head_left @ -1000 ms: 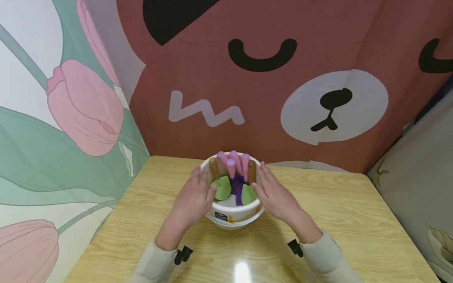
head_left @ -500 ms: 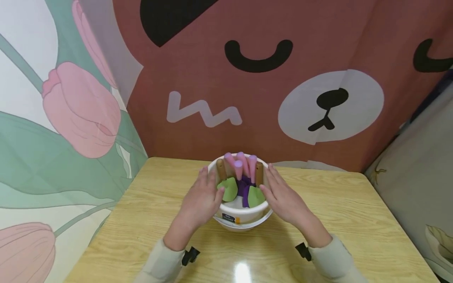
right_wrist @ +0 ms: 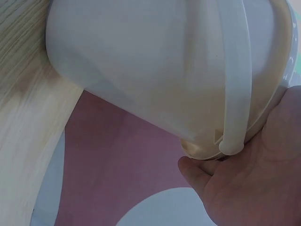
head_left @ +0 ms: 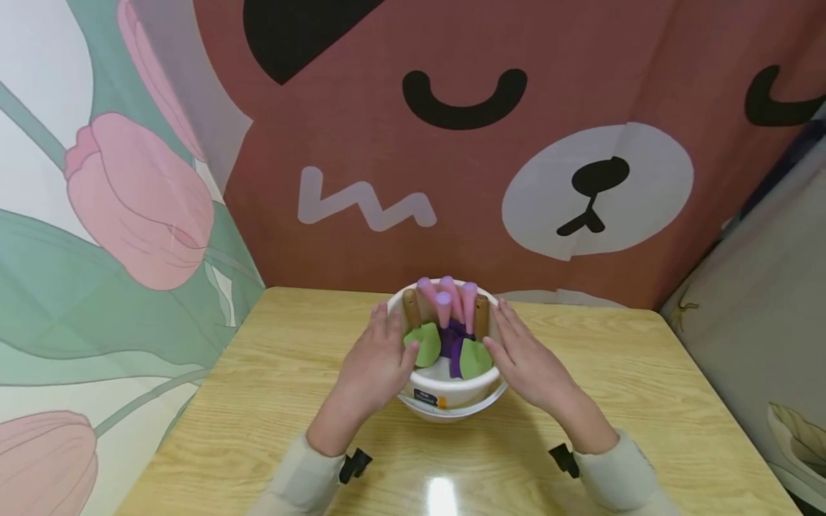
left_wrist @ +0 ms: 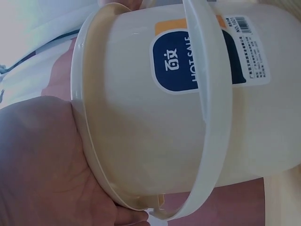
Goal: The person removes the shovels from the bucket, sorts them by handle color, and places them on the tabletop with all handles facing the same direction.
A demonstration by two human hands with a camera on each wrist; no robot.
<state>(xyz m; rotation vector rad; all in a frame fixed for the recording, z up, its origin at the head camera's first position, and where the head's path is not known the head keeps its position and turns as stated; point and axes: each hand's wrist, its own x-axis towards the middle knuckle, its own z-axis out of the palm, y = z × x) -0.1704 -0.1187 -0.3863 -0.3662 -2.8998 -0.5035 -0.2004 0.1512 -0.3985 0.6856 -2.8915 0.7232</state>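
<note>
A white bucket (head_left: 445, 390) with a rounded rim stands on the table. Inside it are several utensils: lilac-pink handles (head_left: 444, 308) with dark purple heads (head_left: 454, 333), and two brown handles beside green, flat blades (head_left: 426, 345). My left hand (head_left: 374, 365) holds the rim at the left side, thumb lying over the near edge. On the opposite side my right hand (head_left: 535, 365) holds the rim likewise, its fingertips bent under the lip in the right wrist view. The bucket's white carrying handle (left_wrist: 218, 108) hangs down in front of a label (left_wrist: 171, 61).
A wood-grain table (head_left: 297, 358) lies beneath the bucket. Right behind it hangs a brown bear-print cloth (head_left: 361, 258); a tulip-print cloth (head_left: 142, 201) covers the left, and a pale cloth (head_left: 761, 301) the right.
The bucket has shifted a little to the right across the table, together with both hands. The hands keep the same hold on its rim. The head view has turned slightly.
</note>
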